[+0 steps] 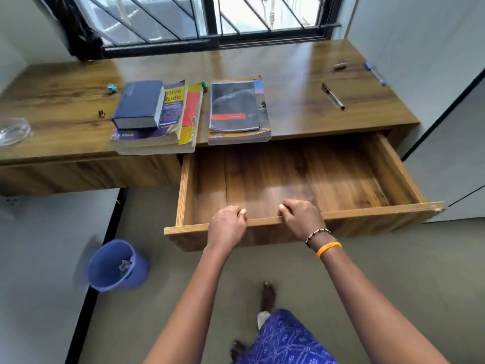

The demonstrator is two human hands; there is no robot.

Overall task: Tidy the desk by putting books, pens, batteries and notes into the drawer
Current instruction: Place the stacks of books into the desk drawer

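The wooden drawer (380, 164) stands pulled out, its inside bare. My left hand (227, 227) and my right hand (301, 216) both grip its front edge (367, 212), thumbs on top. On the desk (288, 64) lie a stack of books topped by a dark blue book (139, 103), and a second stack with a black-covered book (235, 106). A black pen (332, 95) and a purple pen (375, 73) lie at the right, with a small grey battery (340, 66) between them. Two crumpled notes (112, 88) (204, 85) and a tiny battery (101, 114) sit by the books.
A glass bowl (13, 131) rests at the desk's left edge. A blue waste bin (115, 265) with crumpled paper stands on the floor at the left. A barred window (210, 19) is behind the desk; walls close in on both sides.
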